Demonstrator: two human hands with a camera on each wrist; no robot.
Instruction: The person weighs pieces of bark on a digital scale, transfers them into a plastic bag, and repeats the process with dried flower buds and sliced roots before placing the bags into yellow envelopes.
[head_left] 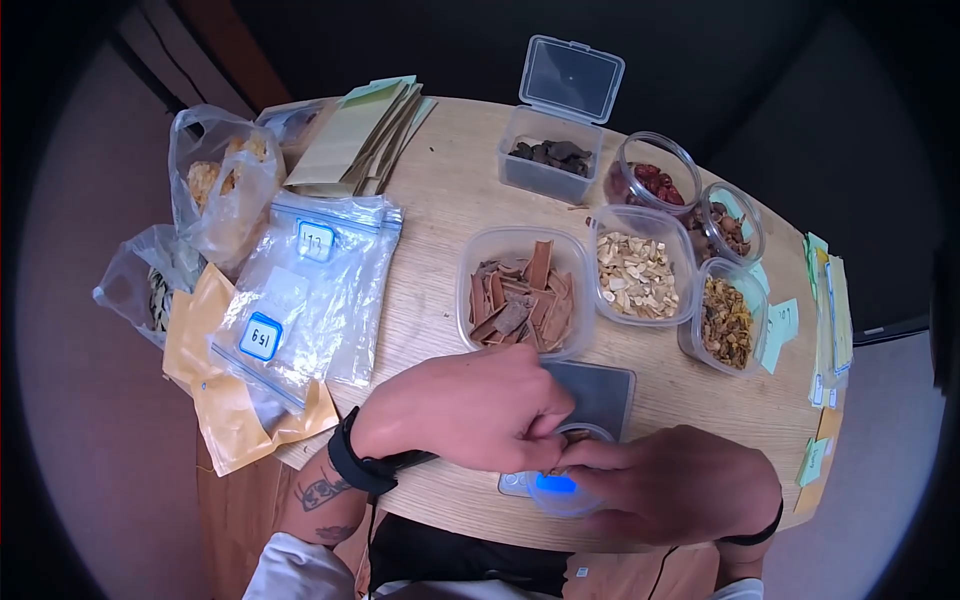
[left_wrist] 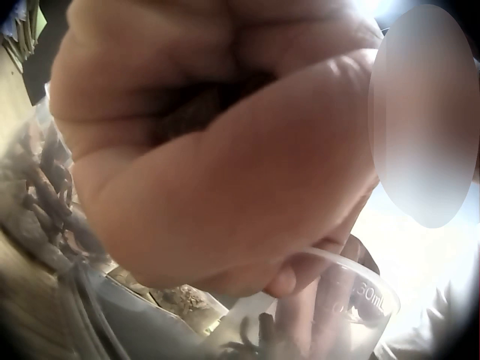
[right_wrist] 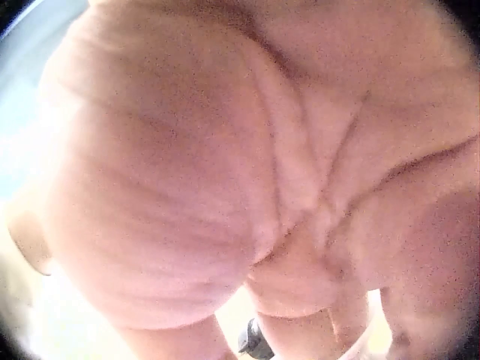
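Observation:
A clear measuring cup (head_left: pixel 568 503) with mL marks sits over the front of a digital scale (head_left: pixel 600 385), whose blue display glows through it. My left hand (head_left: pixel 475 410) reaches in from the left with curled fingers, its fingertips right at the cup's rim in the left wrist view. From the right my right hand (head_left: pixel 685 485) bends over the same cup, its fingers at the rim and side. In the right wrist view a small dark piece (right_wrist: pixel 257 341) shows between that hand's fingers. Both hands' fingertips are partly hidden. Just beyond is a tub of reddish-brown bark pieces (head_left: pixel 520 305).
Tubs of pale slices (head_left: pixel 638 275), yellowish bits (head_left: pixel 727 322), red dates (head_left: pixel 655 183), brown pieces (head_left: pixel 728 228) and dark pieces (head_left: pixel 552 156) stand behind. Zip bags (head_left: pixel 340 290) and padded envelopes (head_left: pixel 240 425) lie left, paper bags (head_left: pixel 350 140) at the back.

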